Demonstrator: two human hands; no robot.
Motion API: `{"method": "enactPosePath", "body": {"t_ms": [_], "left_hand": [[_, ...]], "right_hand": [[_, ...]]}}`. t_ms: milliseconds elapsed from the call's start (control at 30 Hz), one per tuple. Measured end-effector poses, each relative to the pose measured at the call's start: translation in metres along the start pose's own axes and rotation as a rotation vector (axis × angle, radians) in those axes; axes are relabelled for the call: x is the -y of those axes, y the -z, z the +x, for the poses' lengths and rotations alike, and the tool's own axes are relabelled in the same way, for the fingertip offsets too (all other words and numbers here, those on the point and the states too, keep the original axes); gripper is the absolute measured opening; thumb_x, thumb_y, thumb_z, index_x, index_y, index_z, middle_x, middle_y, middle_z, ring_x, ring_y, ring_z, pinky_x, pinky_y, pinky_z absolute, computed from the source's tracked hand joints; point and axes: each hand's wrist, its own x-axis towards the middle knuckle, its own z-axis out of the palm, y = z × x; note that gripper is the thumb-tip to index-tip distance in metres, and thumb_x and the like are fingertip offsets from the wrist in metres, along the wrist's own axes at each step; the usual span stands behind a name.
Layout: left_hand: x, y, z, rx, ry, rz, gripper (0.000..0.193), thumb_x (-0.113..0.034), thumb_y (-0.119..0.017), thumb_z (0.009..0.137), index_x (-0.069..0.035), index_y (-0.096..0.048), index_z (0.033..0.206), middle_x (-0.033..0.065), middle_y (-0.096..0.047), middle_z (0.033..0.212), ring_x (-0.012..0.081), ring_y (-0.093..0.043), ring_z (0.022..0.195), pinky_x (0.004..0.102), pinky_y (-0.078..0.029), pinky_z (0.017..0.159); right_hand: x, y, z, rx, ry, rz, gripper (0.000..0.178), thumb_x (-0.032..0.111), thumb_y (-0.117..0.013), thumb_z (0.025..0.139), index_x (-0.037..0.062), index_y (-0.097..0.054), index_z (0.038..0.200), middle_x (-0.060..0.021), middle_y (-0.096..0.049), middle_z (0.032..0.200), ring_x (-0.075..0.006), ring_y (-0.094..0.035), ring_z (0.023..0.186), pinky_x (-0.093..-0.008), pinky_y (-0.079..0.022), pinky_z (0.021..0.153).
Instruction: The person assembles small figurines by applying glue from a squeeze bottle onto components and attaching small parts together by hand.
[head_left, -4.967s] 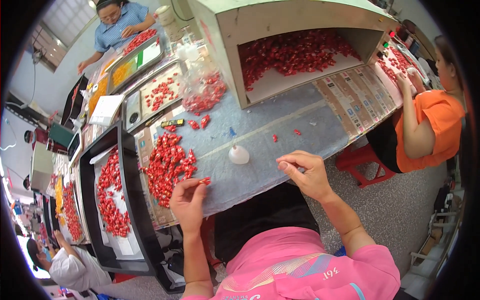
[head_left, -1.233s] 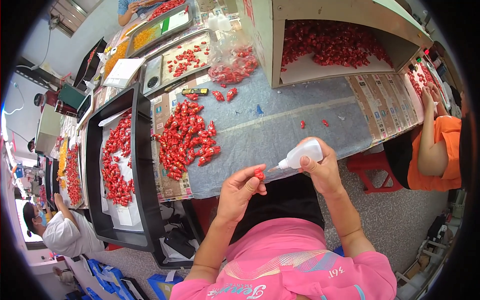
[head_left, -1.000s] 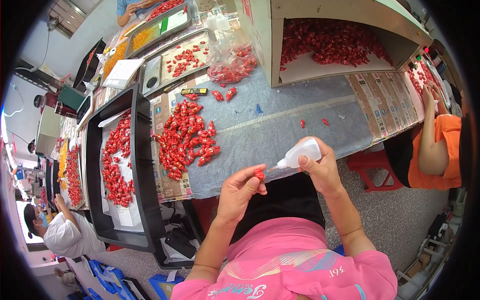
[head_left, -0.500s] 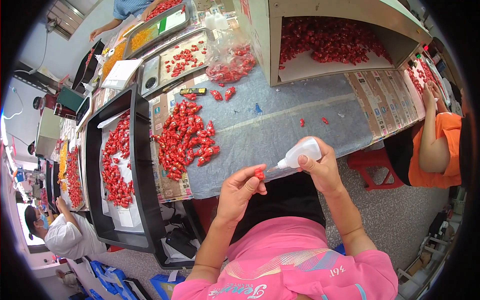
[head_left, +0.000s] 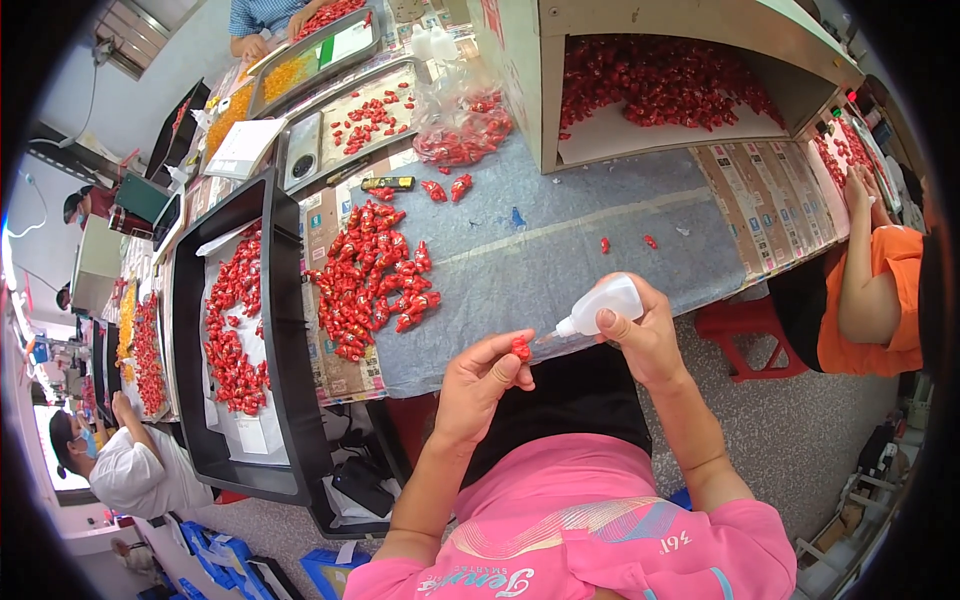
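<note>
The two bare forearms lean toward each other in front of the body. The left hand (head_left: 476, 388) makes a pinch with thumb and index finger, its fingertips directed to the right hand (head_left: 650, 346). The right hand is a little higher, its thumb bent and its fingers curled into a grip. The hands are near but apart.

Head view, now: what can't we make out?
In the head view:
Red piece in the left hand: partly hidden by that hand's finger and thumb.
Nozzle tip of the white bottle: too small to tell whether it touches the piece.
Part of the bottle: covered by the right hand.
Person in blue: head cut off by the top edge.
</note>
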Motion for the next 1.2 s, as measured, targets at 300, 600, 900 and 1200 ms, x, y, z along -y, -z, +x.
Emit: {"method": "enactPosePath", "body": {"t_ms": [300,600,900,1200], "left_hand": [[-0.0005,-0.0004,0.0,-0.006,0.008,-0.008,0.031,-0.013,-0.059,0.09,0.002,-0.058,0.117,0.0037,-0.06,0.093,0.0115,-0.058,0.076,0.0262,-0.051,0.069],[-0.0005,0.0001,0.0006,0.003,0.012,-0.005,0.032,-0.013,-0.06,0.09,0.002,-0.058,0.118,0.003,-0.06,0.092,0.0112,-0.058,0.076,0.0262,-0.051,0.069],[-0.0009,0.0,0.0004,0.001,0.02,-0.005,0.032,-0.014,-0.06,0.09,0.002,-0.058,0.118,0.0031,-0.061,0.092,0.011,-0.058,0.076,0.0258,-0.051,0.069],[-0.0009,0.0,-0.0004,-0.02,0.027,-0.02,0.03,-0.011,-0.061,0.089,0.001,-0.058,0.117,0.0048,-0.062,0.095,0.0121,-0.06,0.077,0.027,-0.053,0.071]], "right_hand": [[0.0006,0.0014,-0.003,0.006,0.019,0.009,0.036,0.027,-0.074,0.079,0.0005,-0.058,0.098,-0.0024,-0.061,0.078,-0.0074,-0.055,0.066,-0.0212,-0.044,0.059],[0.0007,0.001,-0.0022,0.0,0.004,0.006,0.045,0.029,-0.077,0.075,0.0002,-0.055,0.102,-0.0049,-0.06,0.082,-0.0098,-0.056,0.068,-0.0225,-0.046,0.058],[0.0022,0.0001,-0.005,-0.016,0.036,-0.001,0.036,0.025,-0.074,0.079,0.0003,-0.058,0.098,-0.002,-0.061,0.078,-0.0072,-0.055,0.065,-0.0212,-0.044,0.059],[0.0011,-0.0016,-0.0069,-0.014,0.045,0.0,0.036,0.026,-0.074,0.079,0.0004,-0.058,0.099,-0.0021,-0.061,0.079,-0.0069,-0.055,0.065,-0.021,-0.044,0.058]]}}
